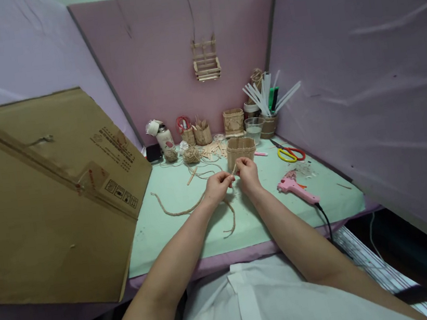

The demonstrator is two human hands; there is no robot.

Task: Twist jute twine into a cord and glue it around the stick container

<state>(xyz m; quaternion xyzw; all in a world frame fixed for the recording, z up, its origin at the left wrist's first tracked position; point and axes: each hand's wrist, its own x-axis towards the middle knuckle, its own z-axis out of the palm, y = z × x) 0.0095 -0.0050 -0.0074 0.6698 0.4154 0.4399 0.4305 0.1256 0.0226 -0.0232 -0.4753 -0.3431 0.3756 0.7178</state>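
The bench, covered in pale green, carries most of the items noted. A large cardboard piece, printed and taped, stands tilted along the left edge. On the pink panel behind, a small wooden rack hangs from strings. At the right rear, a brown container holds white sticks that fan outward. A stick-sided cup stands upright near mid-bench, just beyond the hands. The left grip and right grip are near each other but apart, both narrow, fingertips closed in a pinch. A pink glue gun lies to the right of the right grip, well apart from it, its black cable running over the front edge. Scissors with yellow and red handles lie beyond the gun. Two balls of twine rest at the rear left of the cup. The braided cord is held by both grips: a short length spans the gap between the fingertips, one tail curves out left across the bench, and another drops toward the front, its end frayed. Whether these lengths join beneath the left grip cannot be told.
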